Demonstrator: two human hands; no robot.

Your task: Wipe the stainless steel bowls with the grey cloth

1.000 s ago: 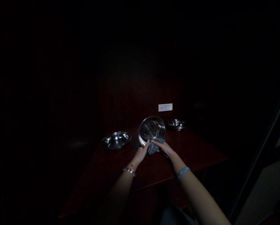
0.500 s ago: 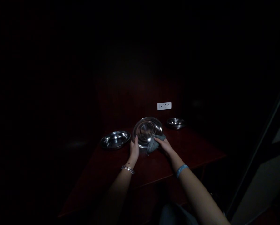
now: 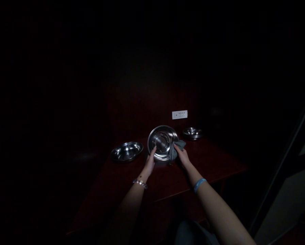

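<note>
A shiny round metal plate (image 3: 162, 142) with a raised rim is held up, tilted with its inner face toward me. My left hand (image 3: 150, 162) grips its lower left edge, thumb over the rim and fingers hidden behind. At the lower right rim, my right hand (image 3: 182, 155) is closed on a grey-green cloth (image 3: 174, 151), which is pressed against the plate. A second metal dish (image 3: 127, 151) lies on the table to the left of my left hand.
Smaller metal bowls (image 3: 192, 133), seemingly stacked, stand at the back right of the dark red table (image 3: 165, 182). A white socket panel (image 3: 179, 114) is on the wall behind. The surroundings are very dark, with a pale panel at far right.
The plate has shifted slightly right and tilted more toward me. My right hand with the cloth has moved a little right and up along the rim; my left thumb reaches further onto the plate.
</note>
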